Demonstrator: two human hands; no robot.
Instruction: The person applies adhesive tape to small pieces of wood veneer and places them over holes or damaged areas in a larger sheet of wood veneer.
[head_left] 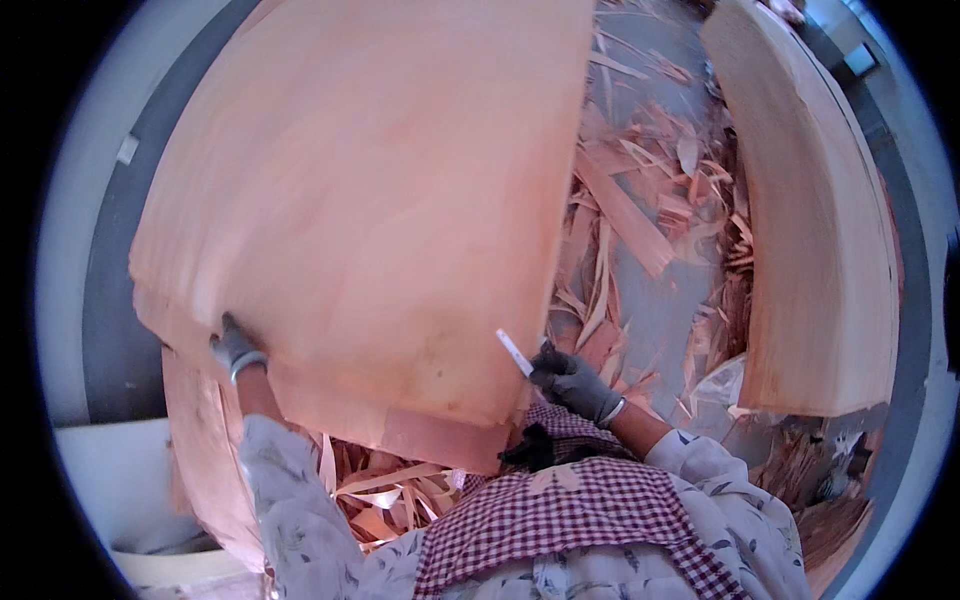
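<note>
A large, thin pinkish wood veneer sheet (pixel 370 190) lies in front of me, with more sheet edges showing beneath its near side. My left hand (pixel 234 345), in a grey glove, is on the sheet's lower-left part, its fingers bent at a fold or edge there; their tips are partly hidden in shadow. My right hand (pixel 570 385), also gloved, is closed round a flat, pale knife-like blade (pixel 512 350) that points up and left, just at the sheet's right edge near its lower corner.
Veneer scraps and strips (pixel 625 210) litter the grey floor to the right and lie below the sheet (pixel 385 495). A tall stack of veneer (pixel 820 260) stands along the right. Another sheet (pixel 200 440) hangs at the lower left, beside a white surface (pixel 115 480).
</note>
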